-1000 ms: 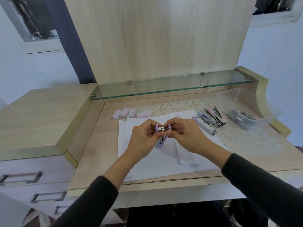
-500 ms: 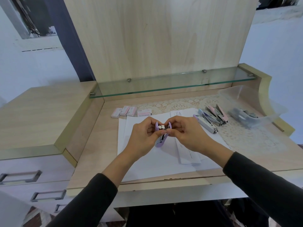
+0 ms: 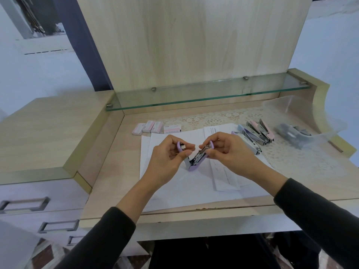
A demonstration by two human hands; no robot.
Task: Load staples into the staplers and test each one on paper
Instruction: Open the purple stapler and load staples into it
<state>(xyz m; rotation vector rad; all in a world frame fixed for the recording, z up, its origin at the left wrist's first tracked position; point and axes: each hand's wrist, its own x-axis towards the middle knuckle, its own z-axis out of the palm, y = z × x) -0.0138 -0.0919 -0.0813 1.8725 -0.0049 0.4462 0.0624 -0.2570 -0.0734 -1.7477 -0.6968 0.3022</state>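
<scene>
Stapler (image 3: pixel 195 159), lilac, held above white paper sheets (image 3: pixel 194 183) at desk centre, hinged wide open in V. Left hand (image 3: pixel 168 158) pinched on one lilac arm, thumb and forefinger closed at its tip; right hand (image 3: pixel 228 152) pinched on other arm near magazine end. Staples inside channel too small to make out. More staplers (image 3: pixel 254 135) in row right of paper, small staple boxes (image 3: pixel 155 127) behind it. Clear plastic tub (image 3: pixel 303 121) at far right, contents blurred. Both sleeves cut off by bottom edge.
</scene>
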